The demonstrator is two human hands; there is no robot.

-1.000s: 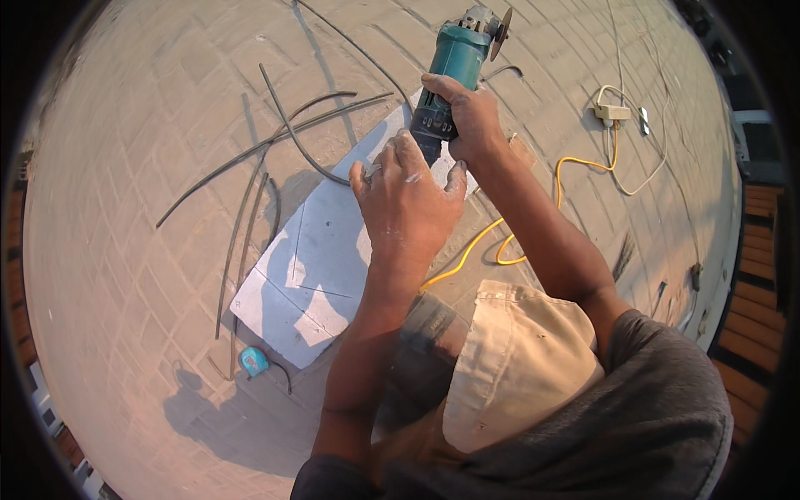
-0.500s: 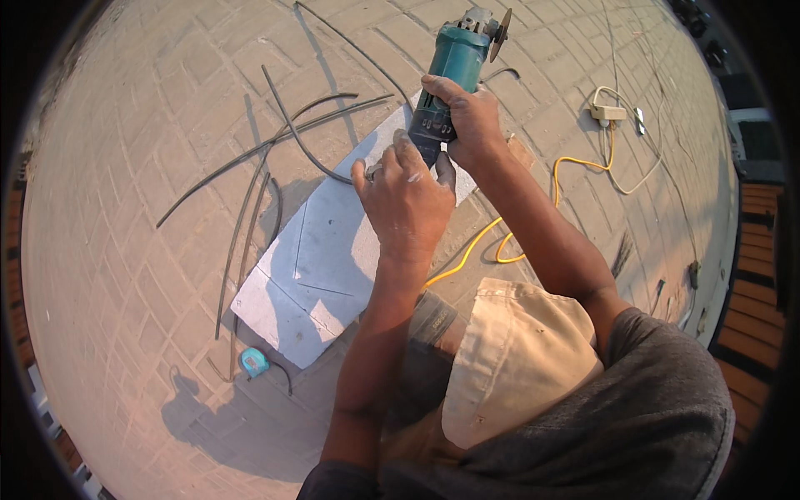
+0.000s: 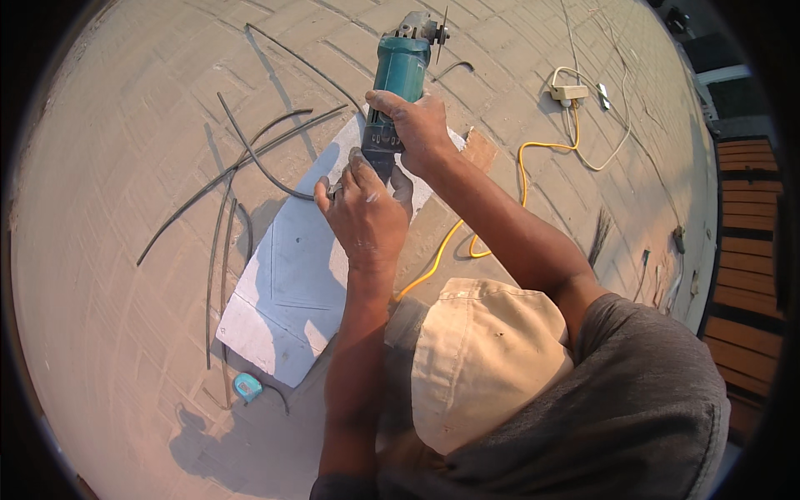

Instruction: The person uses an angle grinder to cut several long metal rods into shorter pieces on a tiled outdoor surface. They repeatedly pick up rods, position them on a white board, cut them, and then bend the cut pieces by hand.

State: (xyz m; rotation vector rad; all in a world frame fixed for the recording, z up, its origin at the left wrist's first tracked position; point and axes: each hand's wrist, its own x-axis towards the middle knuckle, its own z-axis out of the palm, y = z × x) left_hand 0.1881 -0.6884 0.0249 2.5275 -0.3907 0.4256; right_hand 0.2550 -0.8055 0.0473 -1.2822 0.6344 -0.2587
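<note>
A teal and black angle grinder (image 3: 401, 71) is held out in front of me over a white board, its thin cutting disc (image 3: 441, 35) at the far end, seen nearly edge-on. My right hand (image 3: 419, 129) wraps round the middle of its body, thumb across the top. My left hand (image 3: 367, 217) closes on the black rear end, fingertips on its near side. A dark bent rod (image 3: 271, 177) runs up to the left hand's fingers; whether they touch it is hidden. Lines are marked on the white board (image 3: 287, 275) on the ground below my hands.
Several dark rods (image 3: 208, 196) lie crossed on the paving at the left. A turquoise tape measure (image 3: 247, 387) sits by the board's near corner. A yellow cable (image 3: 522, 167) runs to a socket box (image 3: 570, 92) at the right. A brown scrap (image 3: 478, 152) lies beside the board.
The view has shifted, so the ground things sit further left and lower. The grinder has turned slightly and its disc now looks edge-on. Both hands keep their hold.
</note>
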